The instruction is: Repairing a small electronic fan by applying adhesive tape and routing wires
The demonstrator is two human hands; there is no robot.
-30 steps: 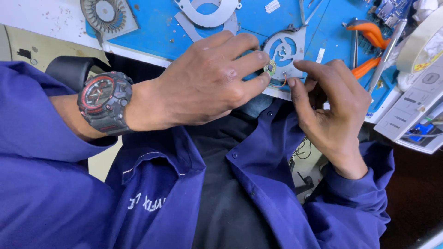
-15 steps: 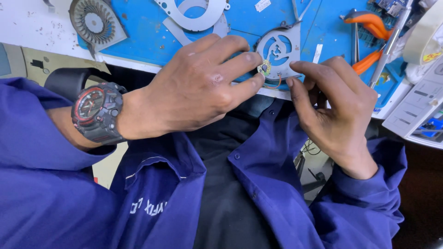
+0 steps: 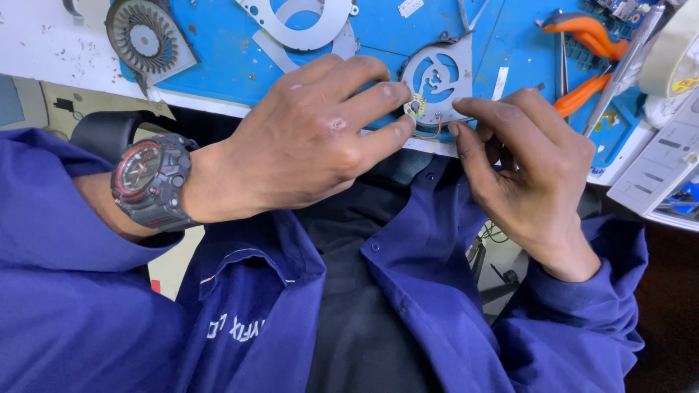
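Observation:
My left hand (image 3: 313, 138) pinches a small round fan circuit board (image 3: 416, 108) between thumb and fingertips, just above the near edge of the blue mat (image 3: 226, 65). A thin red wire (image 3: 431, 133) loops from that board toward my right hand (image 3: 520, 175), whose thumb and forefinger are closed at the wire's end. Right behind the board a grey metal fan housing (image 3: 437, 76) lies flat on the mat. I wear blue sleeves and a dark wristwatch (image 3: 149, 182) with red trim.
On the mat lie a black fan rotor (image 3: 145, 40) at the far left, a grey fan cover plate (image 3: 302, 18), orange-handled pliers (image 3: 590, 44) and a screwdriver (image 3: 619, 69). A tape roll (image 3: 673, 62) and a white device (image 3: 666, 171) sit at the right.
Both hands have stayed together at the mat's edge, with only small finger shifts on the little board. The camera view has drifted slightly.

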